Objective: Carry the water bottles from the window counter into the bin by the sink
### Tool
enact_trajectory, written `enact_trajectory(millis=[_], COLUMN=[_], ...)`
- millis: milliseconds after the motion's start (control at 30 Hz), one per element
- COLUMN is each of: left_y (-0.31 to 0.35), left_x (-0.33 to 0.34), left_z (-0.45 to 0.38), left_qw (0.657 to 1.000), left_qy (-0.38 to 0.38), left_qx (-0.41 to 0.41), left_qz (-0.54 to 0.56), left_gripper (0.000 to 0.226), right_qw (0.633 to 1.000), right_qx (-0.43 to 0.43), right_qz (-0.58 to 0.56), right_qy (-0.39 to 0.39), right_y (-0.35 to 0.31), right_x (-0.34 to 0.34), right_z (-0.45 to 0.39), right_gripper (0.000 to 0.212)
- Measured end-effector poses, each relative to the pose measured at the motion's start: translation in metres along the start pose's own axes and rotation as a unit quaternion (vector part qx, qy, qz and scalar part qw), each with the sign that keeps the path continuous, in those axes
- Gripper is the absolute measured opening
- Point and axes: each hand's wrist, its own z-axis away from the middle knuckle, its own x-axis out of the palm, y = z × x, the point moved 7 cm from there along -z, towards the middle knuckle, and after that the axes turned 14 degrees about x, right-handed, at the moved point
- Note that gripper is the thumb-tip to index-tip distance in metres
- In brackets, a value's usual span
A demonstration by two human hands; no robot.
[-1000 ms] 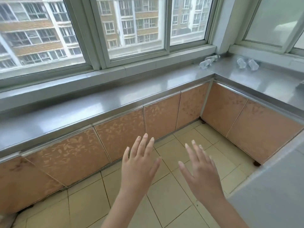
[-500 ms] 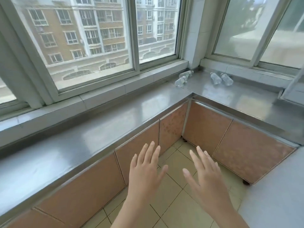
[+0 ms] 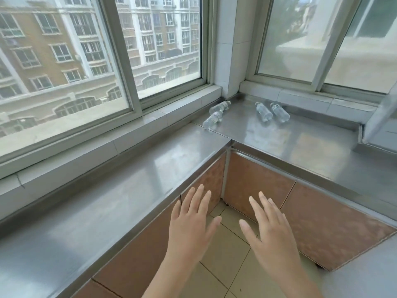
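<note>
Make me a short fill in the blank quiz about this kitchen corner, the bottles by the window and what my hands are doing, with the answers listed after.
1. The number of water bottles lying on the steel counter is ____.
2. Every bottle lies on its ____ rather than standing upright.
3. The left hand and right hand are both open and hold ____.
4. The bottles sit in the counter's corner, under the ____.

Answers: four; side; nothing; windows
</note>
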Motion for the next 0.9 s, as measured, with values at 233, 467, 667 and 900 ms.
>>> enact_trajectory(millis=[233,467,667,900], left_y=[-0.016,-0.055,-0.106,-0.168], left_x=[0.044,0.088,0.143,0.217], left_z=[-0.144,-0.263,-0.379,-0.509], left_qw=[0.999,0.998,0.998,0.992], left_qy=[-0.008,-0.017,-0.007,-0.072], left_qx=[-0.03,-0.041,-0.029,-0.022], left_qz=[0.016,0.035,0.063,0.099], left_gripper=[0.062,0.064,0.064,0.065], right_qw=[0.999,0.999,0.999,0.997], right_qx=[-0.027,-0.041,-0.018,0.023], right_qz=[0.009,0.016,0.048,0.069], right_qy=[-0.015,-0.003,-0.003,-0.031], right_y=[-0.003,-0.01,-0.019,-0.035], right_x=[-0.013,-0.006,0.021,0.047], right_z=[-0.148,-0.281,-0.397,-0.516], right_gripper=[0.075,0.073,0.075,0.078])
